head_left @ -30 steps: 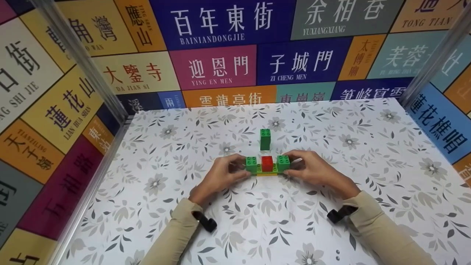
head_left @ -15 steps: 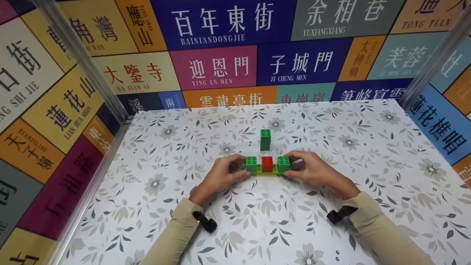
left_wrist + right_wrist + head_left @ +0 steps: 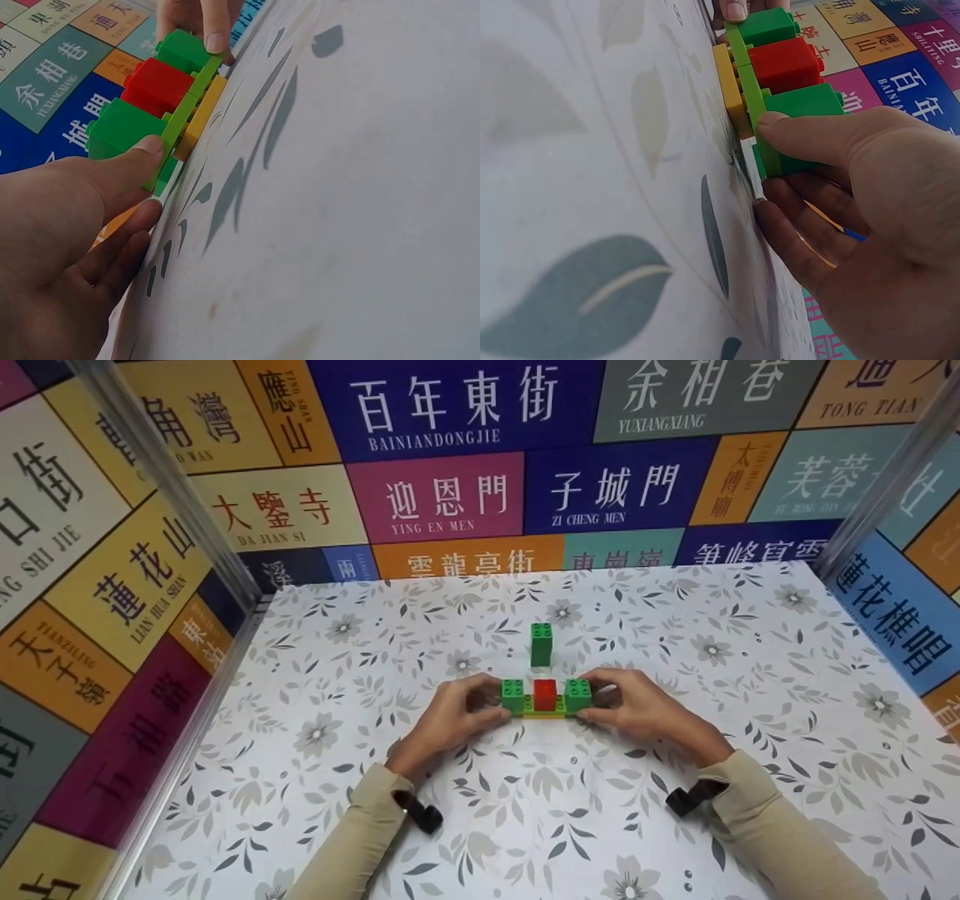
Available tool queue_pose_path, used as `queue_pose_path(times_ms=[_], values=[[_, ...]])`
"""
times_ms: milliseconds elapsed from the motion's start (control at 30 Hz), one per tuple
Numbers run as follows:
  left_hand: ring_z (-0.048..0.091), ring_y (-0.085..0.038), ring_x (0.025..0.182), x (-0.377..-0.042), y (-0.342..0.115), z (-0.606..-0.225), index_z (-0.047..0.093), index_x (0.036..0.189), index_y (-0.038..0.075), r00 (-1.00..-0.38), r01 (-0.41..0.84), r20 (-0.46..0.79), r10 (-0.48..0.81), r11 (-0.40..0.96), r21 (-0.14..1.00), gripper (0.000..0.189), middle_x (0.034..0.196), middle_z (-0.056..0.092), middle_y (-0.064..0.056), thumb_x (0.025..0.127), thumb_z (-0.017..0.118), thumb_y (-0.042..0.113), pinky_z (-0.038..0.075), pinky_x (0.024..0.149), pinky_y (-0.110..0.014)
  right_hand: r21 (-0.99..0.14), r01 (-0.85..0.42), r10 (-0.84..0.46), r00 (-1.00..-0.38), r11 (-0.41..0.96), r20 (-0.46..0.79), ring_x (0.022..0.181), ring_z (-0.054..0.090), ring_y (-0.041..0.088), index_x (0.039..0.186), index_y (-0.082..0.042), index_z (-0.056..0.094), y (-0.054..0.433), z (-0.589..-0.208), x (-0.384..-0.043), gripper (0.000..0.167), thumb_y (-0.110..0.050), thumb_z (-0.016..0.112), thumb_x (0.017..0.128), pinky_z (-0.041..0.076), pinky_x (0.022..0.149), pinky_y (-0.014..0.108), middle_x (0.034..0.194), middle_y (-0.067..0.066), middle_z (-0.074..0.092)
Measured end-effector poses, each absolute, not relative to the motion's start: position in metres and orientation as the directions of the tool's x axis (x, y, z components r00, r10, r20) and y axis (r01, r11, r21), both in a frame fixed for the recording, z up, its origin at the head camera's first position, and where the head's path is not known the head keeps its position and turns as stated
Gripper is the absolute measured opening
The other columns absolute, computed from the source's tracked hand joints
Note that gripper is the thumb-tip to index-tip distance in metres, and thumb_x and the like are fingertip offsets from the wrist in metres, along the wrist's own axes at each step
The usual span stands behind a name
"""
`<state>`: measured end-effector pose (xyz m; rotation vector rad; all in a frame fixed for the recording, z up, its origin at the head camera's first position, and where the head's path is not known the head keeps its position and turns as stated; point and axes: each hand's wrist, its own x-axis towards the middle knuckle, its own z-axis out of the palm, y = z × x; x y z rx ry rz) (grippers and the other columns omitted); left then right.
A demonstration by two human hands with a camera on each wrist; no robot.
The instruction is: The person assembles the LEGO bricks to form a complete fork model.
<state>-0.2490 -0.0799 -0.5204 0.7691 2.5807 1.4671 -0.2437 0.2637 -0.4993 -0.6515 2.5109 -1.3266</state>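
Note:
A toy brick assembly sits low over the table between both hands. Its lime-green plate carries a red brick in the middle, flanked by a left green brick and a right green brick. Under the plate shows a yellow brick. My left hand grips the left end, thumb on the plate's near edge and fingers behind. At the other end my right hand holds on the same way, its thumb pressed along the plate.
Behind the assembly a tall green brick stack stands upright on the flower-patterned table. Panels with printed signs rise at the back and both sides, with clear corner posts.

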Motion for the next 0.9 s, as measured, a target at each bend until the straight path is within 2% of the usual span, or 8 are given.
queue_pose_path(times_ms=[333,633,900], values=[[0.072,-0.012,0.094,-0.247,-0.0797,-0.5191,0.075,0.129,0.018,-0.881,0.365,0.156,0.448,0.431,0.825,0.04,0.109,0.079,0.001,0.092,0.088,0.022,0.062,0.087,-0.031,-0.817,-0.248,-0.467,-0.884,0.521,-0.029,0.115,0.077,0.03,0.137,-0.014,0.07,0.263,-0.4986,-0.2435,0.049,-0.017,0.088,0.092,0.063,0.101,0.037,0.127,0.009,0.076],[0.07,-0.012,0.09,-0.2471,-0.079,-0.52,0.076,0.129,0.019,-0.881,0.367,0.151,0.449,0.447,0.816,0.038,0.108,0.079,0.003,0.093,0.087,0.024,0.059,0.08,-0.027,-0.817,-0.252,-0.468,-0.883,0.519,-0.024,0.114,0.077,0.028,0.134,-0.015,0.072,0.2626,-0.4989,-0.2424,0.044,-0.019,0.087,0.093,0.062,0.102,0.038,0.125,0.007,0.078],[0.072,-0.009,0.093,-0.247,-0.0786,-0.52,0.076,0.13,0.02,-0.887,0.356,0.141,0.439,0.457,0.815,0.039,0.113,0.08,0.005,0.093,0.087,0.027,0.061,0.086,-0.028,-0.812,-0.249,-0.46,-0.888,0.528,-0.026,0.111,0.077,0.026,0.132,-0.016,0.073,0.2629,-0.5003,-0.2423,0.041,-0.021,0.087,0.093,0.062,0.102,0.042,0.122,0.005,0.079]])
